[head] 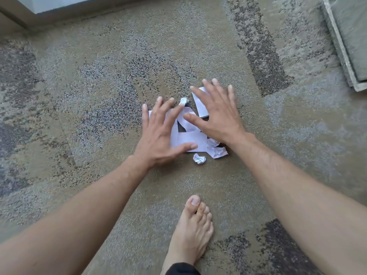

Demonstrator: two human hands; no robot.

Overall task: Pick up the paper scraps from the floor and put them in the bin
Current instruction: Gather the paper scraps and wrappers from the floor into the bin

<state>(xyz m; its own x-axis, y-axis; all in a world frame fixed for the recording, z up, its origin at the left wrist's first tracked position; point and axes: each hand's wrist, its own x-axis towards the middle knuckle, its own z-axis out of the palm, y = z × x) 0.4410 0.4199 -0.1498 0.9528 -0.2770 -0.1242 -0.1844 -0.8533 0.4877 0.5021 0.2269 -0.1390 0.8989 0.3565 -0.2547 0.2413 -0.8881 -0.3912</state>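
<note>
Both your hands are spread flat, fingers straight, holding nothing yet. Your left hand (158, 133) lies over the left edge of the pile of paper scraps (188, 135), and your right hand (216, 114) covers its far right part. The pile sits on the carpet (99, 86), and everything else is placed from it.

The step in hand looks like gathering the scraps before lifting them. To do it well, sweep both palms inward toward the middle of the pile so the flat pieces slide under one another, then curl your fingers beneath the heap from both sides. Flat paper on carpet pile is hard to pinch from above, so get your fingertips under an edge rather than pressing down.

Mind the strays. A small crumpled ball (199, 159) lies just on the near side of the pile, apart from it, and another small crumpled bit (183, 101) sits at the far edge, between your two hands. A flat piece (199, 105) juts out at the far right, partly under your right hand. Draw these in first, or you will likely need a second pass.

Your bare foot (193, 225) stands nearer to you than the pile, well apart from it.

The carpet is mottled tan and grey. Far right of the pile lies the edge of a grey-green mat or cushion (349, 42); far left, a wall base and a pale strip. No bin is in view, so you will have to look for it once your hands are full.
</note>
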